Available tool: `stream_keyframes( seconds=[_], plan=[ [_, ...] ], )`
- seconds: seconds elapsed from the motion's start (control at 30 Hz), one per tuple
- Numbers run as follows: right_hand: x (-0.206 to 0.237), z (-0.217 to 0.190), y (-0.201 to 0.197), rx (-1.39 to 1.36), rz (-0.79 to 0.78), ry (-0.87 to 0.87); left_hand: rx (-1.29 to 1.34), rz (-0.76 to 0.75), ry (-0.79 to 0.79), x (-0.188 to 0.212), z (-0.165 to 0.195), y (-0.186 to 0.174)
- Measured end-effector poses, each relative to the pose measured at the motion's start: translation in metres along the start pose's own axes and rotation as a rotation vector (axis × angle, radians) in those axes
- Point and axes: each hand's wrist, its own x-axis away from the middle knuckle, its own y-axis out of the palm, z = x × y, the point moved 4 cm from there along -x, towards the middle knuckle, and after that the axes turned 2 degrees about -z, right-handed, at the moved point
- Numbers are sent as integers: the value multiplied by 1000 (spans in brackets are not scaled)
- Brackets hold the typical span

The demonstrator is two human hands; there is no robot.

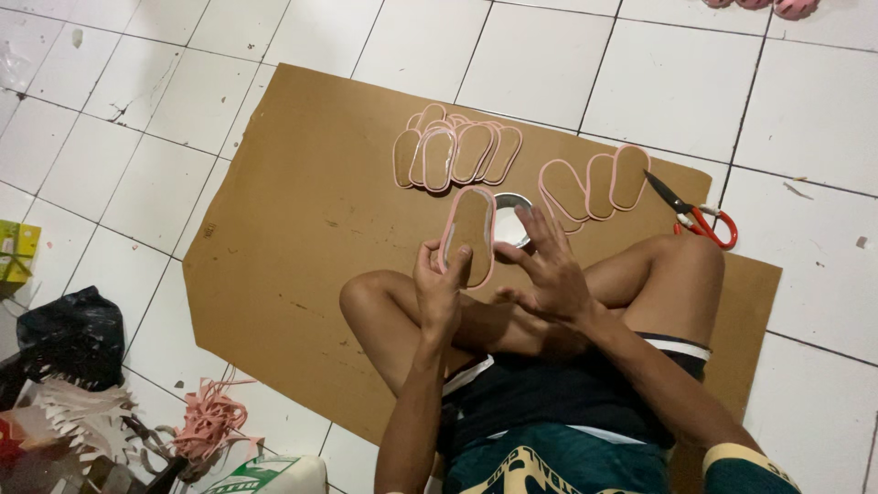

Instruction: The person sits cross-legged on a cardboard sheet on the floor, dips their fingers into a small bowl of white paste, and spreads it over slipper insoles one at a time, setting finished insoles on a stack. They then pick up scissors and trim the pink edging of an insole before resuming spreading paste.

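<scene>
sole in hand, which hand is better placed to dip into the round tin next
Right, probably: the right hand is free, fingers spread beside the tin, while the left hand grips the pink-edged sole.

A small yellow-green cardboard box (16,252) sits at the left edge. A white-and-green printed carton (274,476) lies at the bottom edge.

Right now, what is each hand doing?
Left hand: closed on the tan oval sole piece with pink edging.
Right hand: open, fingers spread, fingertips at that sole's edge.
</scene>
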Motion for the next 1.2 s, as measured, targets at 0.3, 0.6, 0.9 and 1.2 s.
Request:
stream_keyframes(
  seconds=[0.3, 0.6, 0.9, 1.2],
  plan=[
    [15, -4, 19, 13, -143, 15, -25, 24, 48, -20, -22, -20],
    [10, 80, 82, 94, -339, 472, 37, 105, -168, -35, -64, -60],
    [10, 81, 84, 200, -298, 374, -87, 7, -102, -32, -73, -64],
    [25, 75, 43, -172, -189, 460, -219, -61, -118, -21, -34, -38]
  ],
)
